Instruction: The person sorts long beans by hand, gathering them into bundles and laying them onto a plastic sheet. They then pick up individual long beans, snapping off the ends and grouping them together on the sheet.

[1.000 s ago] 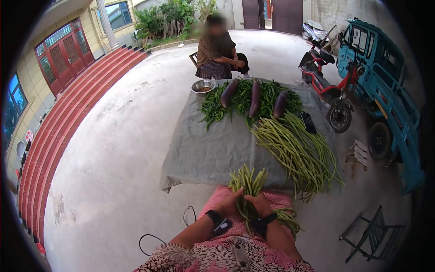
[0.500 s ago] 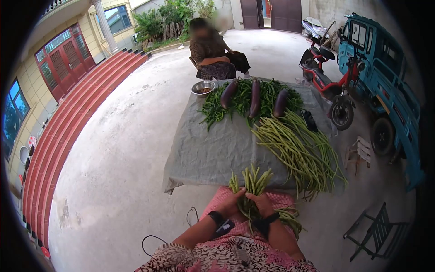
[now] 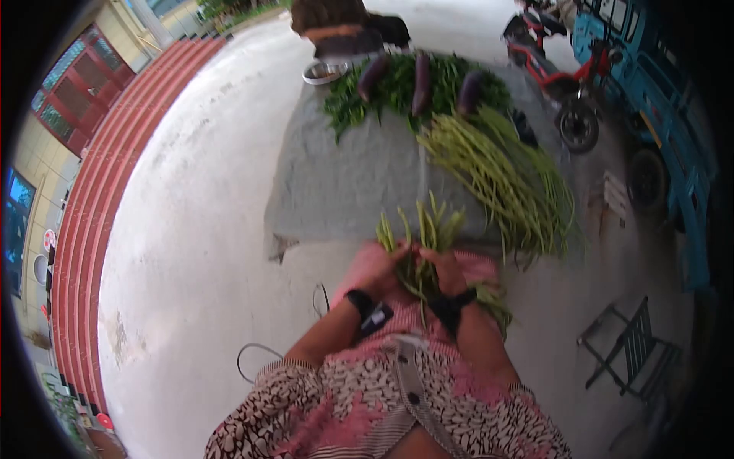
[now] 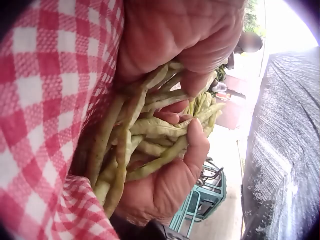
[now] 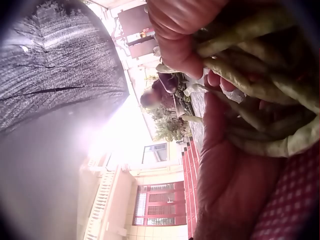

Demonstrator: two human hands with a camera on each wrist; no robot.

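My left hand [image 3: 380,268] and right hand [image 3: 446,271] grip one bunch of green long beans [image 3: 436,229] between them, over my lap. The bean tips fan upward in two clusters, one by each hand. In the left wrist view, bent bean lengths [image 4: 150,127] run between the left hand [image 4: 185,35] above and the right hand [image 4: 165,185] below. Thumbs press on the pods from both sides. In the right wrist view, the beans [image 5: 255,90] curve down through the palms. The lower bean ends [image 3: 493,302] hang past my right wrist.
A grey-covered table [image 3: 344,168] stands in front, bearing a larger pile of long beans [image 3: 497,168], green peppers [image 3: 344,107], eggplants [image 3: 422,83] and a metal bowl [image 3: 325,73]. Beyond sits a person [image 3: 329,23]. A folding stool [image 3: 631,344] and a red scooter [image 3: 550,76] are at right.
The head view has tilted down, so the table and hands sit higher in it. The bean tips have spread from one bunch into two clusters. The seated person leaned back between the earlier frames.
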